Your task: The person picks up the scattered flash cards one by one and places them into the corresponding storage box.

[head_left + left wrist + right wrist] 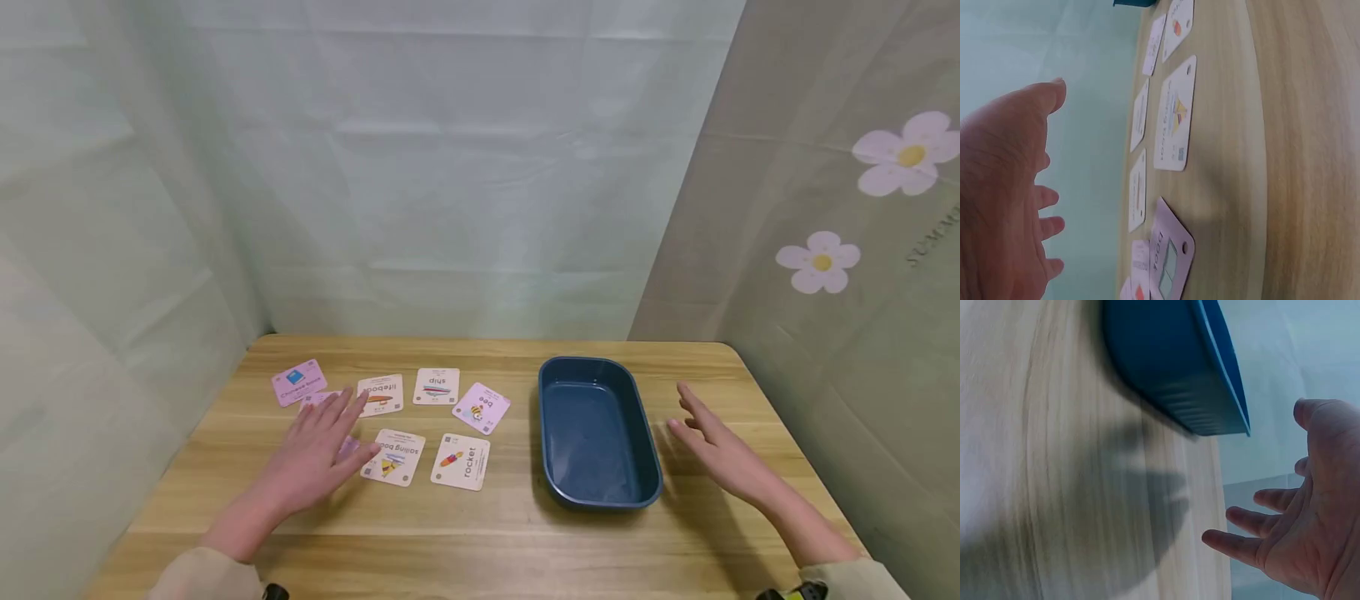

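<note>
My left hand (311, 458) hovers above the left group of picture cards, fingers spread and holding nothing. Beneath it, two purple cards are partly hidden; in the left wrist view one is a book card (1170, 256). Close to its thumb lies the sailing boat card (393, 457), with the lifeboat card (381, 395) behind. Further right are the rocket card (461, 462), ship card (437, 387) and purple bee card (481, 408). My right hand (723, 454), empty with fingers extended, is held over the table just right of a blue rectangular tray (551, 442), apart from it.
A purple card (298, 382) with a blue book picture lies at the far left of the wooden table (480, 550). Pale curtains (465, 183) hang behind the table and at both sides, the right one printed with white flowers (822, 263).
</note>
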### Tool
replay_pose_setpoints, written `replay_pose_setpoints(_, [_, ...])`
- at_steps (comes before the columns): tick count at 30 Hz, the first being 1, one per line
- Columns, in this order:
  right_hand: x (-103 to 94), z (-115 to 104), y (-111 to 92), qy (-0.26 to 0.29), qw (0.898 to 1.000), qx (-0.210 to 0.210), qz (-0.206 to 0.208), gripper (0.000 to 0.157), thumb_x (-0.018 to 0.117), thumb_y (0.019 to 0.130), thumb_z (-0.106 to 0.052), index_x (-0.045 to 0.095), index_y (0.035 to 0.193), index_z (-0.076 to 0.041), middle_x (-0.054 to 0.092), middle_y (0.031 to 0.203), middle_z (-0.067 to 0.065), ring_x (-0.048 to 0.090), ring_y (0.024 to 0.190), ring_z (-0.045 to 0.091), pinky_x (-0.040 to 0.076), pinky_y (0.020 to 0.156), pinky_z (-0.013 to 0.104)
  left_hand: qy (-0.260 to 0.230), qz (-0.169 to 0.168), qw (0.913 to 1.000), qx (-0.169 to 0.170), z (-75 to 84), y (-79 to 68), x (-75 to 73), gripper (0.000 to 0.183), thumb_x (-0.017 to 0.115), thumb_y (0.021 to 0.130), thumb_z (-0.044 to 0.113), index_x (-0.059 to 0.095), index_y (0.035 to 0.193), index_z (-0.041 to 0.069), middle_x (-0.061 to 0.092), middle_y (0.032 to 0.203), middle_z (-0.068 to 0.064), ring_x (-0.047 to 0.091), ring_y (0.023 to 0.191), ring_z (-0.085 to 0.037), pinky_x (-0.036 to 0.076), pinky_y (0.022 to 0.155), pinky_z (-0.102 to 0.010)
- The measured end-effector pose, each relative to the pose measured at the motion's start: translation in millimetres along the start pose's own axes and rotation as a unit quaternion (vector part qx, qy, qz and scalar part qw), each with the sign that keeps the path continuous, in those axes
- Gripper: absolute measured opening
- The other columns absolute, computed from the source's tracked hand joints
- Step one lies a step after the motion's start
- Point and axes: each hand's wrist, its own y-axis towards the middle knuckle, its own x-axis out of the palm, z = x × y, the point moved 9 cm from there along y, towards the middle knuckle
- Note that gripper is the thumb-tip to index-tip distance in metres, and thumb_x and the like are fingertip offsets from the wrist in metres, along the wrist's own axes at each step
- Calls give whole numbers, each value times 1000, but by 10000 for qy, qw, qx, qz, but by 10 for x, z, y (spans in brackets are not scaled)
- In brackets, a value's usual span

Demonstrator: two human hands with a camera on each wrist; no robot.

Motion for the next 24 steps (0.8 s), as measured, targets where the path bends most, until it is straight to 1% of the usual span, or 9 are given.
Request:
replay_pose_setpoints(3, [15,-36,10,120,9999,34,-65,74,45,111,-37,2,165,-14,22,161,34,37,137,58,39,102,69,-63,44,9999,107,55,18,-17,81,52,101,59,29,162,11,24,166,-19,24,150,-43,15,118,-66])
replay_pose_setpoints(8, [20,-89,36,349,9991,140,-175,76,47,110,-36,1,165,-11,23,159,37,38,138,57,40,103,68,-67,145,9994,293,139,47,-34,81,55,100,59,32,161,12,32,163,-19,30,147,-44,23,115,-65])
replay_pose_setpoints(15, [42,-109,80,828,9952,347,-393,78,49,109,-38,1,165,-14,21,159,38,36,140,56,49,97,61,-337,31,9982,505,244,67,-25,81,60,98,57,32,161,13,39,160,-16,35,145,-43,27,115,-62])
replay_pose_setpoints(20, [100,-113,108,1283,9878,570,-681,79,50,109,-39,-1,165,-16,17,161,37,33,142,54,53,94,56,-450,14,9968,665,330,89,-14,79,65,98,51,37,158,8,45,156,-15,41,142,-41,31,114,-60])
replay_pose_setpoints(21, [115,-119,113,1371,9859,600,-755,79,49,109,-39,-2,165,-16,16,161,37,32,143,54,53,94,56,-476,19,9963,717,351,96,-10,78,66,98,48,38,157,7,47,155,-16,43,141,-41,32,114,-59])
replay_pose_setpoints(24, [150,-141,123,1617,9799,684,-946,77,46,110,-38,-4,165,-16,13,161,37,29,143,55,52,96,58,-594,-42,9955,740,412,119,11,76,68,98,44,40,157,6,49,152,-15,45,139,-40,34,113,-58])
